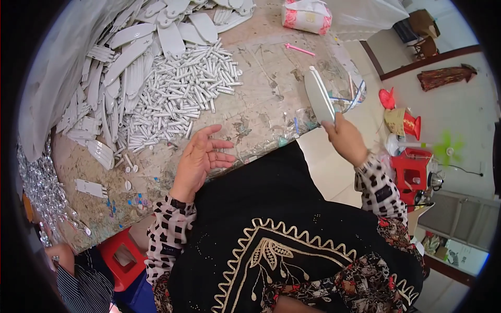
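Note:
My right hand point(345, 138) pinches the lower end of a long white plastic piece point(319, 95) with rounded sides, held up over the table's right end. My left hand point(200, 160) is over the table's near edge, palm turned inward and fingers apart, with nothing in it. Beyond it lies a heap of small white plastic pegs point(177, 88). Flat, curved white plastic parts point(130, 68), some with prongs, are piled behind and left of the pegs. A single flat white part point(91, 188) and a few loose pegs point(128, 168) lie at the near left.
The worn table point(261, 112) has a pink stick point(300, 49) and a pink-and-white packet point(307, 16) at the back. Shiny silver pieces point(47, 188) fill the left edge. Another person's striped sleeve point(83, 284) shows at lower left, beside a red stool point(122, 260).

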Motion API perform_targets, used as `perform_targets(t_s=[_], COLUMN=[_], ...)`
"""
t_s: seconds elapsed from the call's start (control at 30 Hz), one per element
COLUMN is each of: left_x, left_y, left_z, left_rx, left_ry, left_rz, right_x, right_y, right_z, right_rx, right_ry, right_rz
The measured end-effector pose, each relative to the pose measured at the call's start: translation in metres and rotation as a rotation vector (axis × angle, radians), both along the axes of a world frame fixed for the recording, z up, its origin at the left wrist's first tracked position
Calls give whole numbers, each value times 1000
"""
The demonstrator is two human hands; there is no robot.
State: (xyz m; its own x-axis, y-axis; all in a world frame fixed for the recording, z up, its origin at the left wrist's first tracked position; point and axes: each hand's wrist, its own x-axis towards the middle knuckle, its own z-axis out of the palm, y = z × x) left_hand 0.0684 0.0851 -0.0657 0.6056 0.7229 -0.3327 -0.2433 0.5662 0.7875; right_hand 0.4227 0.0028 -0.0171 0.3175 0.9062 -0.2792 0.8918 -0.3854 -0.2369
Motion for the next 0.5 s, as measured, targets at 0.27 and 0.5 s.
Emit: perform_targets(t_s=[0.27,0.5], left_x=[6,4], left_y=[-2,-2], left_z=[11,4], left_rx=[48,112], left_ry=[38,-45], left_rz=[5,13], right_x=[-16,-34], right_y=[-7,11], right_z=[66,62], right_rx=[1175,509], right_ry=[282,-8], right_rz=[96,25])
